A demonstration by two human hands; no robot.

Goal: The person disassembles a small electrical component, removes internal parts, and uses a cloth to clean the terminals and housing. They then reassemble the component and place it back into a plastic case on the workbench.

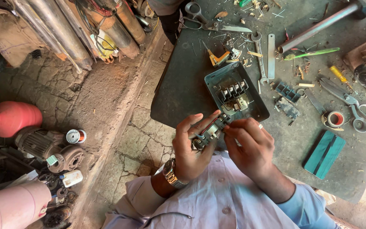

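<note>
My left hand grips a small dark electrical contact block with metal terminals and a red wire along it. My right hand, a ring on one finger, pinches the block's right end with its fingertips. Just beyond the hands an open grey-green metal switch box lies on the dark workbench, with a row of black terminals inside it. A wristwatch sits on my left wrist.
Scattered over the bench are scissors, a spanner, a green-handled screwdriver, a yellow one, a tape roll, a teal lid and a long metal bar. On the cracked floor at left stand motors and red and pink cylinders.
</note>
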